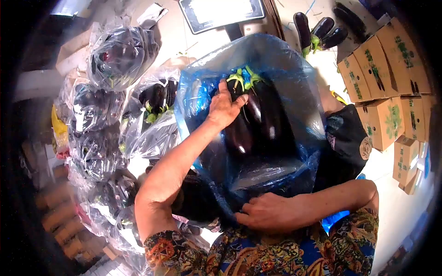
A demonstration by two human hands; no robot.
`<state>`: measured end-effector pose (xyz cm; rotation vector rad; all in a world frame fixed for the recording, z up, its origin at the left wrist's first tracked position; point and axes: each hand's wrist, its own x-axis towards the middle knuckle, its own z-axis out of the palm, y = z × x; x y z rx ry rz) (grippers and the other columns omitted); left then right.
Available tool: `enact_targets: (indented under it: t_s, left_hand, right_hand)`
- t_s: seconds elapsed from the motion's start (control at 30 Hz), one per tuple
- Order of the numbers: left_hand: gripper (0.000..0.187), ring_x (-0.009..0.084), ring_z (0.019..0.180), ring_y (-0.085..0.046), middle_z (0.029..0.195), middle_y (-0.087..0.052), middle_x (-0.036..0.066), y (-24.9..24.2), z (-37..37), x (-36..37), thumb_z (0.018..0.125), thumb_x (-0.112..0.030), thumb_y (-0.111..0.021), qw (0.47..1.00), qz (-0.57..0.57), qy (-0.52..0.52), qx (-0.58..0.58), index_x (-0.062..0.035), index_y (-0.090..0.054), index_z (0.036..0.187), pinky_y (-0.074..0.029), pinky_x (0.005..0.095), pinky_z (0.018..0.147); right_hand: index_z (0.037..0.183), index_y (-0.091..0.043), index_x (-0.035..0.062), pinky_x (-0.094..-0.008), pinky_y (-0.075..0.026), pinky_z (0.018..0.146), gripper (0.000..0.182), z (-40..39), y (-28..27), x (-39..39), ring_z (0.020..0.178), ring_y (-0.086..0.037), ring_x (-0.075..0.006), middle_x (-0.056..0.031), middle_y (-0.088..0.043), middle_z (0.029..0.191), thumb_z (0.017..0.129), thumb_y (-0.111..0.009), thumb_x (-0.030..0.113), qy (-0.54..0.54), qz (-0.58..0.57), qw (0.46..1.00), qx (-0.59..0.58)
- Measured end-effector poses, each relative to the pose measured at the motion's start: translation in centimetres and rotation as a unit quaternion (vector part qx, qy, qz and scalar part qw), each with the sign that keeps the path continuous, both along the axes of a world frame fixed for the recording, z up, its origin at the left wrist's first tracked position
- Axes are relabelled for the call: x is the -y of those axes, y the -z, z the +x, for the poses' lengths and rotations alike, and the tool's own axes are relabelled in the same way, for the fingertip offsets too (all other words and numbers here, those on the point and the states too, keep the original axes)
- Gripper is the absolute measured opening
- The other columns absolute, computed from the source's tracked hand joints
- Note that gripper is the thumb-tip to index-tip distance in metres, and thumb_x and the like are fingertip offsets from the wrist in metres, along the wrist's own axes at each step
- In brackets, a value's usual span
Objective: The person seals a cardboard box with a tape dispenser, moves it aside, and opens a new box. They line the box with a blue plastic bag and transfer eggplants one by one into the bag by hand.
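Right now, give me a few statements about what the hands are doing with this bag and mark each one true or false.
1. The left hand is inside the blue bag, on an eggplant. True.
2. The right hand holds a knife. False: it grips the bag's near edge.
3. The blue bag holds oranges. False: it holds dark purple eggplants with green stems.
4. Clear bags of eggplants lie to the left of the blue bag. True.
5. The cardboard boxes sit at the far left. False: they are stacked at the right.
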<state>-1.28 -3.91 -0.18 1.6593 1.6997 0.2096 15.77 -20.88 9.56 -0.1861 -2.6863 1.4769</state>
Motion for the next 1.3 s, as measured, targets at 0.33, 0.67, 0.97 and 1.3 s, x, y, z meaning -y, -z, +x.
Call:
enact_targets:
  t_s: [0.33,0.67,0.97,1.3]
  left_hand:
    - [0.058,0.0325,0.097,-0.058,0.105,-0.057,0.013,-11.2,0.7,1.9,0.065,-0.009,-0.078,0.92,0.332,0.118,0.173,-0.0064,-0.054,0.118,-0.047,0.0401,0.086]
    - [0.041,0.0307,0.128,-0.041,0.129,-0.05,0.013,-2.0,-1.3,4.2,0.078,-0.008,-0.056,0.833,0.291,0.466,-0.064,-0.0133,-0.055,0.119,-0.03,0.0505,0.103]
    - [0.022,0.0295,0.118,-0.047,0.106,-0.056,0.01,-1.9,0.4,4.5,0.077,-0.012,-0.054,0.8,0.301,0.512,-0.087,-0.0115,-0.059,0.099,-0.03,0.0471,0.108]
    - [0.037,0.0297,0.106,-0.05,0.104,-0.054,0.01,-11.6,-2.5,3.4,0.068,-0.008,-0.066,0.889,0.301,0.335,0.084,-0.006,-0.06,0.105,-0.035,0.0431,0.094]
  right_hand:
    - [0.113,-0.049,0.0,-0.0412,-0.053,0.061,0.036,2.3,-0.6,-2.3,0.084,-0.063,-0.0343,-0.0192,-0.059,0.09,0.086,-0.059,0.021,-0.047,-0.087,0.995,0.032]
    - [0.109,-0.052,0.003,-0.0467,-0.055,0.059,0.031,1.7,-0.6,-1.1,0.079,-0.066,-0.0366,-0.0173,-0.063,0.091,0.081,-0.06,0.015,-0.064,-0.07,0.993,0.065]
    - [0.11,-0.05,0.0031,-0.0471,-0.054,0.058,0.029,0.9,-0.2,-0.8,0.079,-0.066,-0.0377,-0.018,-0.061,0.091,0.083,-0.055,0.012,-0.072,-0.059,0.993,0.068]
    - [0.143,-0.028,0.0054,-0.0421,-0.051,0.061,0.059,4.0,-4.3,-4.7,0.08,-0.062,-0.0361,-0.0196,-0.056,0.103,0.094,-0.053,0.026,-0.124,-0.163,0.979,-0.007]
